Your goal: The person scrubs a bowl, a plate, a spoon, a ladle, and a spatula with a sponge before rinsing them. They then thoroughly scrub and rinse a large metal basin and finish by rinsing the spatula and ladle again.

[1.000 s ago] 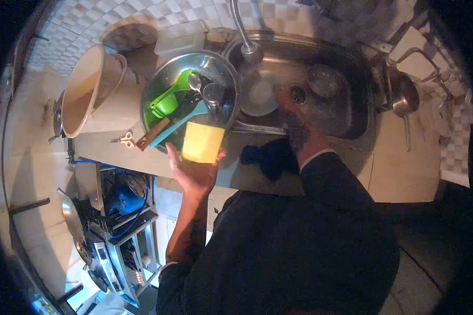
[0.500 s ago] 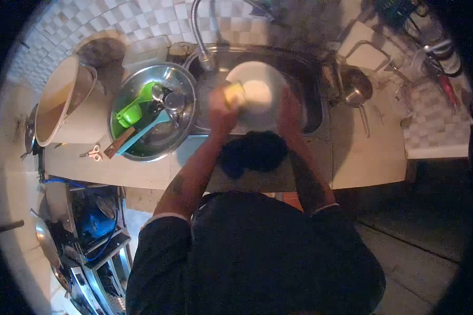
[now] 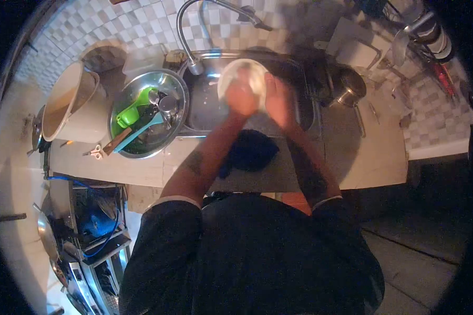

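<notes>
Pale counter (image 3: 362, 157) ran under checkered wall tiles (image 3: 136, 23). White plate (image 3: 247, 73) was over the sink (image 3: 205, 110), at 12 o'clock. Left hand (image 3: 242, 97) pressed its face, grip unclear; right hand (image 3: 278, 102) clasped its rim. Steel basin (image 3: 147, 121) at 9 o'clock.

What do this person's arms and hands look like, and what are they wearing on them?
Both hands are bare, with no gloves: the left hand and the right hand. The forearms are uncovered too. Dark sleeves are pushed up to about the elbows, each ending in a pale cuff edge. A dark marking, perhaps a tattoo, shows on the left forearm.
</notes>
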Demonstrator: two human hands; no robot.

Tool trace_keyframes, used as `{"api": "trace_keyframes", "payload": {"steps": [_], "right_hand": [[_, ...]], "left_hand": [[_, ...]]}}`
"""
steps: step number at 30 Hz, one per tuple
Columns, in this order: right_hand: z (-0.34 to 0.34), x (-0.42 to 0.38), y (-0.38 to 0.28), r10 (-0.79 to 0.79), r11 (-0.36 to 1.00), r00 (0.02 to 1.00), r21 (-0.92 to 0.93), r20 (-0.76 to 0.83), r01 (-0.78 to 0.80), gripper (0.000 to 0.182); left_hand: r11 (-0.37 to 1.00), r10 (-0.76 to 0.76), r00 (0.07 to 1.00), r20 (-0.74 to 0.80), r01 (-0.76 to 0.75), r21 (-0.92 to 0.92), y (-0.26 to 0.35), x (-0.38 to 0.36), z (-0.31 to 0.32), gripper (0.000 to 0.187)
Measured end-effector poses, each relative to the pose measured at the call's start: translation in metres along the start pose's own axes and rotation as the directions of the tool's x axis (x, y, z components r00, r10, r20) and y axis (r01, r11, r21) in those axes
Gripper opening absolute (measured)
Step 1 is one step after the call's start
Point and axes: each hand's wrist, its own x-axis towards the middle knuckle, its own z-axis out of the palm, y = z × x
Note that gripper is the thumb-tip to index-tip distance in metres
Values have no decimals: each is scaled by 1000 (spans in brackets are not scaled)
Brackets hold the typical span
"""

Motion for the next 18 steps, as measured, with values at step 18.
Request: {"api": "trace_keyframes", "payload": {"steps": [18], "right_hand": [[27,0,42,207,733,978,657,26,-173,40]], "left_hand": [[900,429,881,201,-436,-8,18,-18,-43,50]]}}
